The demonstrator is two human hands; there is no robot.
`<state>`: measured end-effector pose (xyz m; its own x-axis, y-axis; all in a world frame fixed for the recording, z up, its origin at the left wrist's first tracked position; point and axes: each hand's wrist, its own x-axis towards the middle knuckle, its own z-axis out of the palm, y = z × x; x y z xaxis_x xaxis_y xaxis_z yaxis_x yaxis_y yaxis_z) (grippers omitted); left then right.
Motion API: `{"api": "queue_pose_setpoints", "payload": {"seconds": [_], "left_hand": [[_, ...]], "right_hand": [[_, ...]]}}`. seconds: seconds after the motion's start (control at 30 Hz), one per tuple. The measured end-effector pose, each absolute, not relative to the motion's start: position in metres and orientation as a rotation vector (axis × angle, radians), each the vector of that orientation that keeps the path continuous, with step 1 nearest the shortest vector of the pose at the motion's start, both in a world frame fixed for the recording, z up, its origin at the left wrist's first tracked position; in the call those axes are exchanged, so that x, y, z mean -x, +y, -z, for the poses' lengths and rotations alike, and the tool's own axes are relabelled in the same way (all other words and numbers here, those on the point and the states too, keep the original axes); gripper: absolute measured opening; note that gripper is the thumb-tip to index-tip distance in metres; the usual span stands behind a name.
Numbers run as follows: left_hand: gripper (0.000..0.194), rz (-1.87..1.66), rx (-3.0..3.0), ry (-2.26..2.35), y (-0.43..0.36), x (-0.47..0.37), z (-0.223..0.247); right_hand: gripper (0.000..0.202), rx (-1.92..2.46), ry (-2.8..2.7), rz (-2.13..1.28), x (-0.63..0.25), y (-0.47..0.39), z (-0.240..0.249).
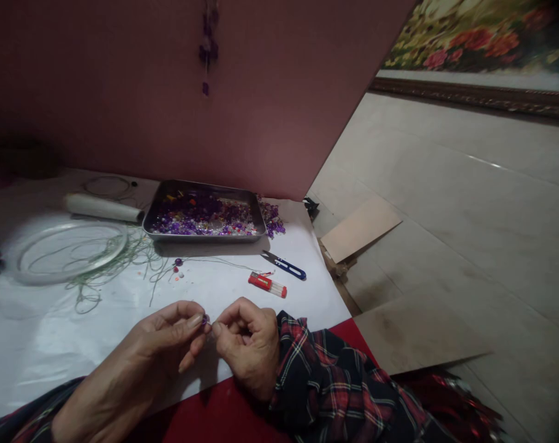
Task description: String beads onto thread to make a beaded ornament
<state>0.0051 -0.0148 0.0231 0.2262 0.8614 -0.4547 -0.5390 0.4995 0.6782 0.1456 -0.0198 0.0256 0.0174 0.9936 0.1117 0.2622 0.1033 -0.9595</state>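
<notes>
Between thumb and forefinger, my left hand [163, 338] pinches a small purple bead [206, 319] above the white-covered table. Close on its right, my right hand [249, 341] is closed in a pinch near the bead; whatever its fingertips hold is too small to make out. Beyond the hands lie a red lighter [267, 285] and blue-handled thread snips [286, 266]. A metal tray [205, 237] farther back holds many purple, clear and coloured beads. A few loose beads [178, 263] rest in front of it.
Tangled green cord [108, 252] lies at the left beside a clear ring [21, 267]. A white roll [101, 207] stands near the tray. More purple beads [275, 221] are heaped at its right. A purple bead strand [206, 49] hangs before the pink wall.
</notes>
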Motion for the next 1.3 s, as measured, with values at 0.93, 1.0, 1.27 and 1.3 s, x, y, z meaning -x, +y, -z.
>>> {"api": "queue_pose_setpoints", "payload": {"seconds": [0.93, 1.0, 1.27, 1.3], "left_hand": [[0.013, -0.999, -0.434, 0.893, -0.0163, -0.0059, -0.0232], [0.014, -1.007, -0.434, 0.897, -0.0166, -0.0062, -0.0233], [0.017, -1.012, -0.414, 0.917, -0.0164, -0.0068, -0.0261], [0.016, -1.006, -0.413, 0.924, -0.0166, -0.0069, -0.0266]], "right_hand": [[0.014, 1.327, -1.443, -0.925, -0.1447, -0.0199, -0.0256], [0.014, 1.327, -1.434, -0.934, -0.1446, -0.0201, -0.0256], [0.013, 1.330, -1.421, -0.971, -0.1447, -0.0195, -0.0256], [0.013, 1.330, -1.418, -0.972, -0.1448, -0.0195, -0.0256]]}}
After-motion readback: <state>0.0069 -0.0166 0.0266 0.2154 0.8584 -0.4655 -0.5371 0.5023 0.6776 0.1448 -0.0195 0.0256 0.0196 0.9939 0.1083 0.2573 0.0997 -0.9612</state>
